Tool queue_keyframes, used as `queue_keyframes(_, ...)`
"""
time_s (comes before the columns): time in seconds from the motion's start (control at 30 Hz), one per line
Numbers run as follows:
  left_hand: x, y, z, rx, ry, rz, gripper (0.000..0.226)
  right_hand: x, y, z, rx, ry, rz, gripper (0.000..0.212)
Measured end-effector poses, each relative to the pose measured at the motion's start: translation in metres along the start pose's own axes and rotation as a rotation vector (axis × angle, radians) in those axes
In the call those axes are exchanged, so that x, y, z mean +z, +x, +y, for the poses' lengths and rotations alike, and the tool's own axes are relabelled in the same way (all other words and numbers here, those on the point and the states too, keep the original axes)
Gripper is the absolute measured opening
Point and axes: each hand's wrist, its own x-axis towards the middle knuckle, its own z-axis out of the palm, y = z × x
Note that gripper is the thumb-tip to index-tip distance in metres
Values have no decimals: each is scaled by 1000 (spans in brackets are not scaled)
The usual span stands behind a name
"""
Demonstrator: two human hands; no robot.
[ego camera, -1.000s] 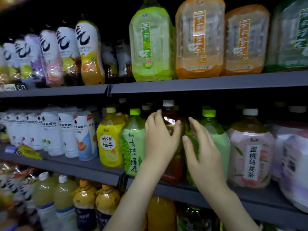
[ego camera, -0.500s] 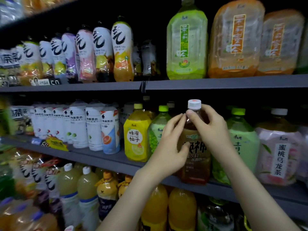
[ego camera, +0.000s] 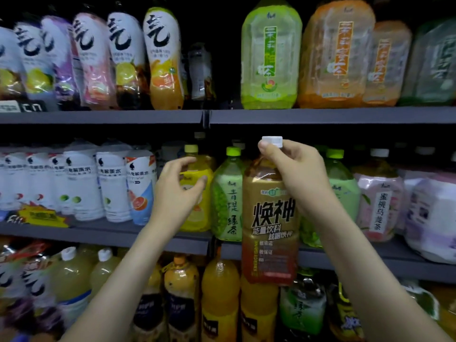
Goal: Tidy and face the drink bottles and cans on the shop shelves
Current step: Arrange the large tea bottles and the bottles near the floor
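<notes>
My right hand [ego camera: 303, 178] is clamped round the neck of the brown bottle [ego camera: 271, 218], thumb and fingers just under its white cap [ego camera: 272, 141]. The bottle hangs upright in front of the middle shelf [ego camera: 111, 234], label towards me and base below the shelf edge, so it is out of the row and not yet set down. My left hand [ego camera: 177, 193] is loosely curled, thumb and fingers apart, in front of the yellow bottle [ego camera: 195, 218]. It seems to hold nothing, though I cannot tell whether it touches.

I judge the job part done: the front labels mostly face out, but this bottle needs a place.

On this shelf's front I count one yellow, two green tea bottles [ego camera: 227, 201] [ego camera: 343, 188], one pink bottle [ego camera: 377, 203], and about six white bottles [ego camera: 111, 183], blurred to the left.
</notes>
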Motion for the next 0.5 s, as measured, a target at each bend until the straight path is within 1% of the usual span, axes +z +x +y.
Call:
queue_keyframes(0.07, -8, 4, -19, -70, 138, 3, 53, 13, -3, -1, 48, 67, -13, 18)
queue_keyframes(0.17, -2, 7, -36, -205, 245, -135, 85, 33, -8, 2, 109, 154, -12, 24)
queue_keyframes(0.23, 8, 8, -41, -245, 206, -166, 99, 42, -10, 4, 97, 125, -5, 28)
queue_keyframes(0.37, 16, 13, -57, -329, 47, -149, 122, 49, -11, 5, 43, 125, 22, 20)
queue_keyframes(0.43, 17, 12, -67, -378, -61, -180, 124, 48, -10, 6, 39, 104, 4, 21)
queue_keyframes(0.5, 17, 9, -75, -388, -148, -202, 123, 47, -11, 7, 34, 102, -17, 20)
